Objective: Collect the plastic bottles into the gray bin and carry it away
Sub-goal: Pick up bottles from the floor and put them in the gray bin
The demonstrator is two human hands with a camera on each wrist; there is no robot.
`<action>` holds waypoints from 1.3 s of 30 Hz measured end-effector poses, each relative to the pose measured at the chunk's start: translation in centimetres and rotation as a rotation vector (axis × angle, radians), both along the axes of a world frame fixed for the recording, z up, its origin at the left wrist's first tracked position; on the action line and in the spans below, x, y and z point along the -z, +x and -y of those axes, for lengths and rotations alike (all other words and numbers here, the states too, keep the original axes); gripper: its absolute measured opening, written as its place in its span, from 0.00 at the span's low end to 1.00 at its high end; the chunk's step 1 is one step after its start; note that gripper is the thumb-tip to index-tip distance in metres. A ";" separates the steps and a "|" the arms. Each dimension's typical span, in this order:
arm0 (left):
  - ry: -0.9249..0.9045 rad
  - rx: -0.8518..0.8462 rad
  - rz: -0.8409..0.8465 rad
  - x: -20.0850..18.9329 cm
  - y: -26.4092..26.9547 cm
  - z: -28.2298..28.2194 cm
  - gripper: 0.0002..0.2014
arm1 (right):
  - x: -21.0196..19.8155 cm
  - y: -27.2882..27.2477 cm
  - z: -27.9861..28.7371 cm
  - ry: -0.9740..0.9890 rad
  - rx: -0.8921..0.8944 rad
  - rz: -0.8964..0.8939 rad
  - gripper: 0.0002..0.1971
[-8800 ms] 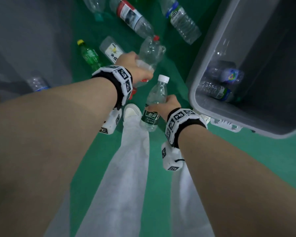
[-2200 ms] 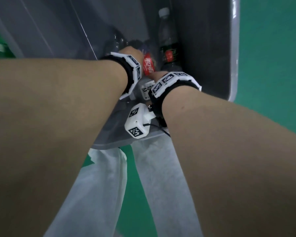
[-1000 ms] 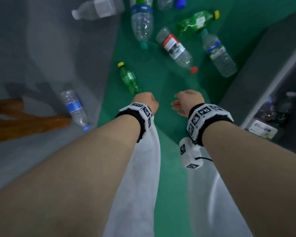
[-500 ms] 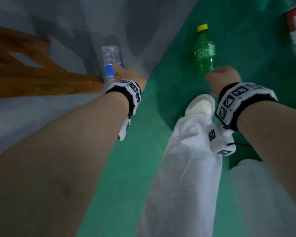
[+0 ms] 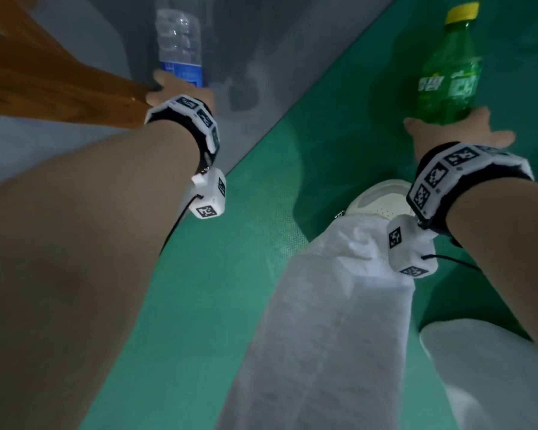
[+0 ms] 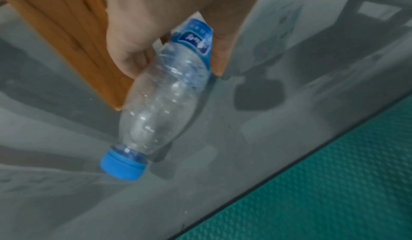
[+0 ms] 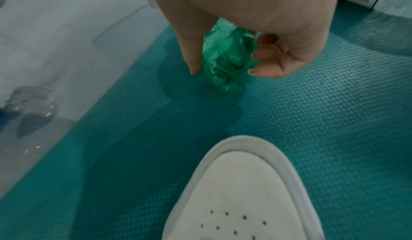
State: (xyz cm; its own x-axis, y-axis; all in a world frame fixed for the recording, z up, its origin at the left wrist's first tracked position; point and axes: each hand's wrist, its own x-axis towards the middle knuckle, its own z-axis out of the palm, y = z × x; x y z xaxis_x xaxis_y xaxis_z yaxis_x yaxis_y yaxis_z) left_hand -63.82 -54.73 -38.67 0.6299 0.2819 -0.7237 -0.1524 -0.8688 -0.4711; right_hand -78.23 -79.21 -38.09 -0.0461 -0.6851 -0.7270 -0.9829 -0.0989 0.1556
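Green mat meets gray floor: left hand point(image 6: 169, 23) grips clear bottle point(image 6: 165, 99) at its base end, right hand point(image 7: 256, 28) green bottle's point(image 5: 448, 76) base, both pointing away.

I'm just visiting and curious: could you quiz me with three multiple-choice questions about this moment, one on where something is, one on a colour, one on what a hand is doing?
1. Where does the clear bottle lie?
A. on the gray floor beside the wooden piece
B. on the green mat
C. in a bin

2. What colour is the cap of the green bottle?
A. red
B. yellow
C. blue

3. What is the left hand doing?
A. hanging idle
B. pressing flat on the mat
C. gripping the clear bottle

Answers:
1 A, gray floor shows around it.
2 B, the head view shows a yellow cap.
3 C, thumb and fingers flank its labelled end.
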 end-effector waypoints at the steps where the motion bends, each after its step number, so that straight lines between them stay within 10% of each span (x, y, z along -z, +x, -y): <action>1: -0.012 0.025 -0.009 0.1 0.1 -0.3 0.26 | 0.1 -0.2 0.0 -0.005 -0.007 0.017 0.37; 8: -0.350 -0.620 0.258 -0.5 -1.0 0.2 0.38 | -0.7 -1.3 -0.3 0.080 -0.004 0.032 0.40; 11: -0.454 -0.747 0.257 -2.0 -3.0 1.9 0.29 | -2.0 -1.9 -1.0 0.120 -0.005 0.054 0.41; 28: -0.729 -0.777 0.187 -14.2 -14.8 16.2 0.27 | -16.9 -10.3 4.1 0.151 0.059 0.130 0.35; 39: -0.836 -0.418 0.025 -23.2 -24.2 32.5 0.25 | -26.0 -19.2 14.4 0.158 0.324 0.148 0.34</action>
